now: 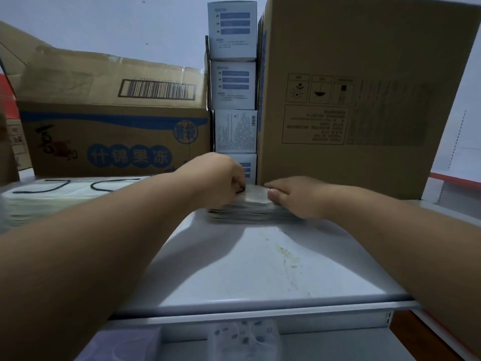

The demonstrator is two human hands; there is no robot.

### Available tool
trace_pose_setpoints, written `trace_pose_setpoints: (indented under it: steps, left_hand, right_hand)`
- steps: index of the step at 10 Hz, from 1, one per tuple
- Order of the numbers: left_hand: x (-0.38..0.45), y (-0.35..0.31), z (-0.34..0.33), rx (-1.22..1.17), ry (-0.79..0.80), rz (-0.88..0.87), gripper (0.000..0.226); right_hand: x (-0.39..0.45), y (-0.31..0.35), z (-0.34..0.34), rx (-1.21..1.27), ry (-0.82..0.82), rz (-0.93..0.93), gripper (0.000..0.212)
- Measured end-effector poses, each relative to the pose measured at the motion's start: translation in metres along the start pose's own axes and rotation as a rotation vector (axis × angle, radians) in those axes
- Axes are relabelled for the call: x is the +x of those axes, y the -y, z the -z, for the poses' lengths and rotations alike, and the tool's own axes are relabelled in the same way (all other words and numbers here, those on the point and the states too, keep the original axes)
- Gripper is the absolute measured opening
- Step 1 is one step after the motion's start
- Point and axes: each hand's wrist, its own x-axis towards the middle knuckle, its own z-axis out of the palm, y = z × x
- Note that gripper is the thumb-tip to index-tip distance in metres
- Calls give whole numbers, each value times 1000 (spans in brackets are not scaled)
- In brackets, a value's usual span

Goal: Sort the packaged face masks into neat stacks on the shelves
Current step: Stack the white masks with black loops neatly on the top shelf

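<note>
The left hand (221, 178) curls its fingers over the left end of a stack of packaged masks (250, 208), pinching at the top pack; the right hand (291, 196) lies flatter, fingers straight along the top and thumb pressed to the near edge at the right end. The stack sits far back on the grey shelf (247, 269), between the two hands, its long axis running left to right; both hands are about equally near it. Squaring it likely means pushing the ends inward. Just behind it stands a column of small white boxes (234, 84), flanked by a tall carton (364, 100) on the right and a printed carton (112, 136) on the left, contents unseen. Another pile of masks (52, 194) lies at the far left.
</note>
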Motion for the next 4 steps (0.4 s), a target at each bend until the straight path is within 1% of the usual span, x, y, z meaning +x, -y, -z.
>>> trace_pose_setpoints:
  steps: [1, 2, 3, 4]
  left_hand:
    - [-4, -6, -2, 48, 77, 1, 20]
    - [-5, -7, -1, 84, 91, -11, 22]
    - [-5, -4, 5, 88, 67, -27, 23]
    - [-16, -1, 12, -9, -31, 45, 28]
  right_hand:
    - [-1, 0, -3, -33, 7, 15, 44]
    - [0, 2, -1, -90, 29, 10, 49]
    - [-1, 6, 8, -103, -21, 15, 50]
    - [-9, 13, 19, -78, -164, 34, 51]
